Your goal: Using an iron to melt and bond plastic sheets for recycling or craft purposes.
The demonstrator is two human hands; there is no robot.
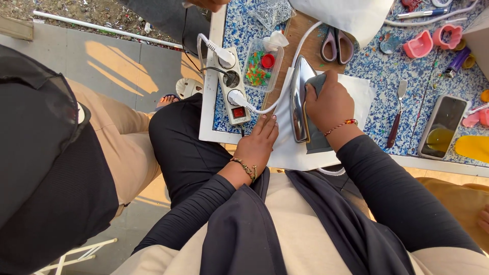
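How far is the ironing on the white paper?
Done: the iron is plugged into the power strip and the white paper is laid out. In hand: right hand presses the iron, left hand holds the paper. What remains cannot be told.

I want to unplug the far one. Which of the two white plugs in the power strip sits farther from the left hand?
The white plug at the far end of the power strip, beyond the empty socket. The other plug sits beside the red switch, close to the left hand.

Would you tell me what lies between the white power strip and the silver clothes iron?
In the head view, a clear plastic box of colourful bits lies between the white power strip and the silver clothes iron, with a white cord crossing there.
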